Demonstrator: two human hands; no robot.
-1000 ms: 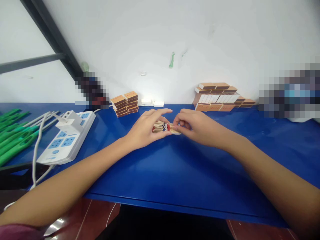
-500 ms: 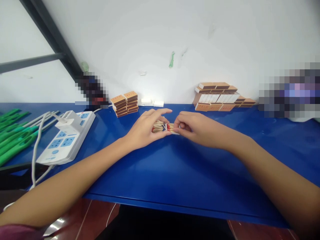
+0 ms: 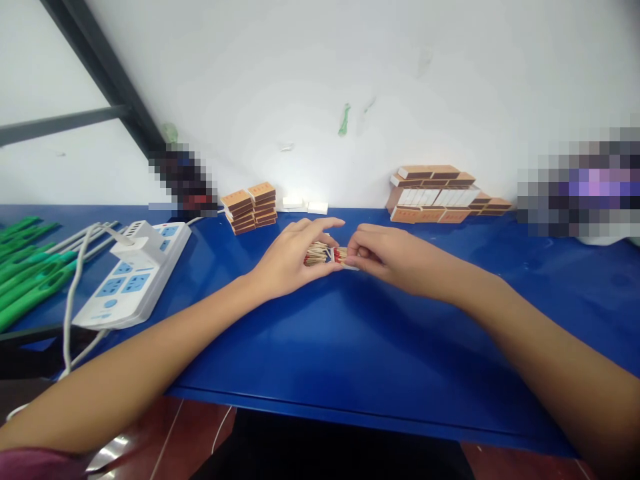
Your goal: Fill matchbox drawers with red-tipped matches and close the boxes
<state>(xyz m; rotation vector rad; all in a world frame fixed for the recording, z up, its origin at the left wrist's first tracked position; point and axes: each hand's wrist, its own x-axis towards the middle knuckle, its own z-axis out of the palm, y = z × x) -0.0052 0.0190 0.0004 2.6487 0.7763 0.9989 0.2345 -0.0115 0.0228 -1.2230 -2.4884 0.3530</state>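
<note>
Loose matches (image 3: 317,254) with red heads lie in a bundle on the blue table, inside the curve of my left hand (image 3: 293,257). That hand is open, thumb and forefinger apart, with the thumb tip against the near edge of a small white matchbox tray (image 3: 351,268). More red-headed matches (image 3: 341,255) lie in the tray. My right hand (image 3: 383,257) is closed in a pinch over the tray's right part, thumb and forefinger on the match sticks. Its fingers hide most of the tray and the ends of those matches.
Stacked matchboxes (image 3: 250,207) stand at the back left, and a larger stack (image 3: 433,193) at the back right. Small white boxes (image 3: 305,205) lie by the wall. A power strip (image 3: 135,280) with a plugged-in adapter, cables and green-handled tools (image 3: 35,283) occupy the left.
Almost nothing differs. The right hand has shifted very slightly over the tray; the left hand, tray and matches hold their places.
</note>
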